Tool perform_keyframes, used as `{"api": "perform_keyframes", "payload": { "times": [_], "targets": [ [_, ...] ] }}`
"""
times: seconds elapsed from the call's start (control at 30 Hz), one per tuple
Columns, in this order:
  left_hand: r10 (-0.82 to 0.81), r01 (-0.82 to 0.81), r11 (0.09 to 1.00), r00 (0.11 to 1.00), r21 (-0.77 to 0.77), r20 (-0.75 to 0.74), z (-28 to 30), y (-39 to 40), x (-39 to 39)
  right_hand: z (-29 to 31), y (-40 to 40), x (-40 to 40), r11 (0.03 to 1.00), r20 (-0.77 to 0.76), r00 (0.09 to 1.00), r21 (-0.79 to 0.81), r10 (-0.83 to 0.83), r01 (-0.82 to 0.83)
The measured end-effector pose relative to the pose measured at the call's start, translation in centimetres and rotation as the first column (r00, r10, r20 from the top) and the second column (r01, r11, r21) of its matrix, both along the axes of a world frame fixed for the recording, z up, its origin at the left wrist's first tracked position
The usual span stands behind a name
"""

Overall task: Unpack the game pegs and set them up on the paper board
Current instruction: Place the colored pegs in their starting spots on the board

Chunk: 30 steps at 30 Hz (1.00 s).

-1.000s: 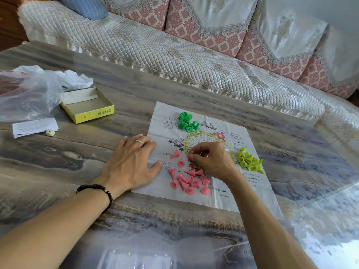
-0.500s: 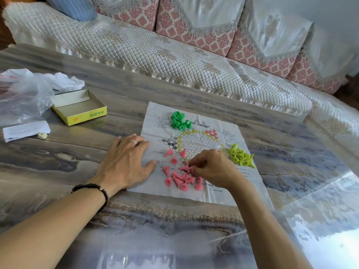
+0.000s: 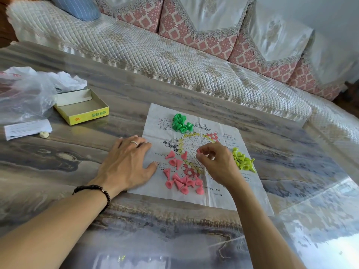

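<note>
The left hand (image 3: 127,164) lay flat with its fingers spread and relaxed, gripping nothing, pressing the near-left edge of the paper board (image 3: 219,193) against the table (image 3: 87,152). Well out to its left sat a clear plastic bag (image 3: 25,96), a folded leaflet (image 3: 27,129) and the open yellow box (image 3: 81,107), already emptied as far as could be seen. Just right of its thumb, a few pink pegs (image 3: 182,181) lay scattered singly toward the printed grid, with the bulk of them heaped on the board's near part, most on their sides. Beyond its fingertips, at the board's far edge, the dark green pegs (image 3: 181,123) sat in a tight clump. The right hand (image 3: 217,162) hovered over the middle of the grid, thumb and forefinger pinching what looked like a single pink peg (image 3: 198,151), only its tip showing. Immediately right of that hand rested the lime pegs (image 3: 242,160), still unsorted. The step in hand was probably seating that peg on a circle of the pink corner; doing it well meant lowering it base-down and straight, releasing gently so the light cone would not topple, and keeping the flat palm steady so the thin sheet would not shift and knock over the others.
</note>
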<state>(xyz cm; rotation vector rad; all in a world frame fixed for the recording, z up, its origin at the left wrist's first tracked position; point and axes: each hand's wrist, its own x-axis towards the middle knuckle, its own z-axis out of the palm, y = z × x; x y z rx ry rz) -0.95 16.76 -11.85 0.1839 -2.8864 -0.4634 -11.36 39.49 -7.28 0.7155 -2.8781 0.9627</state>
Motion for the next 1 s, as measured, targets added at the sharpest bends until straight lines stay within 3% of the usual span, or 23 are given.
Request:
{"api": "perform_keyframes", "payload": {
  "times": [0.1,0.3,0.67,0.87,1.0],
  "targets": [
    [-0.006,0.006,1.0,1.0,-0.008,-0.006,0.0,0.0,0.0,-0.2,-0.6,-0.1,0.998,0.062,0.998,-0.063,-0.004,0.008],
    [-0.007,0.007,1.0,1.0,-0.009,-0.015,0.1,0.0,0.2,-1.3,-0.9,-0.1,0.999,0.083,0.996,0.032,-0.018,0.015],
    [-0.001,0.001,1.0,1.0,-0.009,-0.003,0.0,0.0,0.1,-1.2,-1.4,0.1,0.999,0.09,0.996,0.046,-0.01,0.005],
    [-0.009,0.008,1.0,1.0,-0.021,-0.01,0.1,0.0,0.1,-0.4,-0.4,0.7,0.999,0.154,0.988,-0.022,-0.034,0.038],
    [-0.004,0.004,1.0,1.0,-0.025,-0.002,0.0,0.0,0.1,0.3,0.7,1.7,0.999,0.105,0.994,0.04,-0.015,0.011]
  ]
}}
